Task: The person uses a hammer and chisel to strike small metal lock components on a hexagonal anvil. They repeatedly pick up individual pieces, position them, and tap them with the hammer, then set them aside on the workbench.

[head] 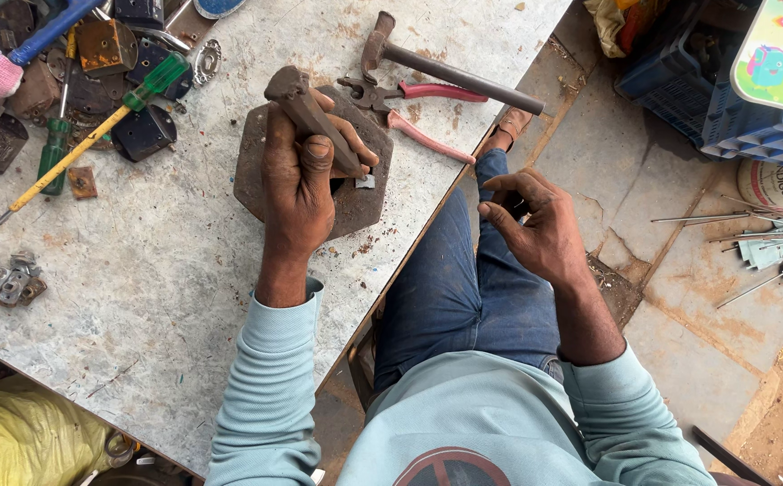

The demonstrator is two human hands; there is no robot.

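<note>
**Left hand clamped on metal bar over anvil plate; right hand free above lap**

The left arm extends forward over the table [166,297], sleeve pushed to the wrist. The left hand [299,184] is closed in a full grip around a rusty metal bar [306,112], thumb pressed on its near face. The bar stands tilted, its lower end hidden behind the fingers, over a dark hexagonal plate [364,198] that lies flat near the right edge of the table. A small pale metal piece [366,182] lies on the plate just right of the hand.

The right arm is bent at the elbow, with the right hand [535,225] held above the lap, off the table. Its fingers are loosely curled and part open; whether they hold anything cannot be told.

Just beyond the plate lie red-handled pliers [409,103] and a hammer [445,65]. Screwdrivers [94,135] and scrap metal parts lie at the far left. The tabletop is worn and scratched. The floor [679,225] at right is cracked stone slabs, with thin metal rods [760,225] scattered on it
</note>
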